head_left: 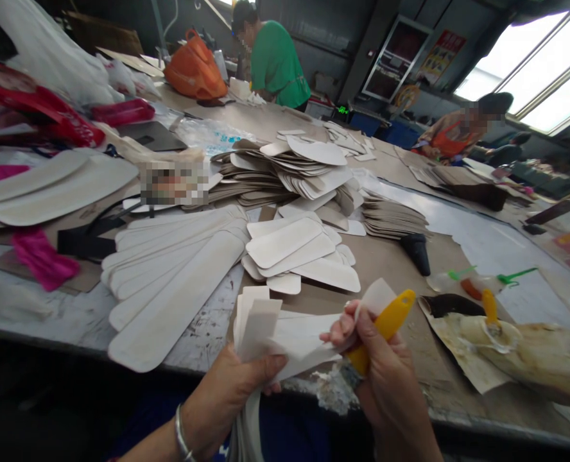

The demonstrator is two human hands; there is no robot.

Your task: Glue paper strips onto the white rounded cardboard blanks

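My left hand [237, 388] is closed around a bundle of white flat strips [259, 324] at the table's near edge, thumb lying on top of them. My right hand [379, 369] grips a yellow-handled brush [386, 327], its bristle end pointing down by the table edge. Fingertips of that same hand also pinch the end of one white strip [374, 296] from the bundle. A metal bangle [181, 436] sits on my left wrist.
Fanned white strips [169, 282] and rounded white pieces [299, 250] lie just beyond my hands. Brown and white stacks [275, 170] fill the table's middle. A glue-smeared paper with another yellow brush [490, 321] lies right. Two other people work at the far side.
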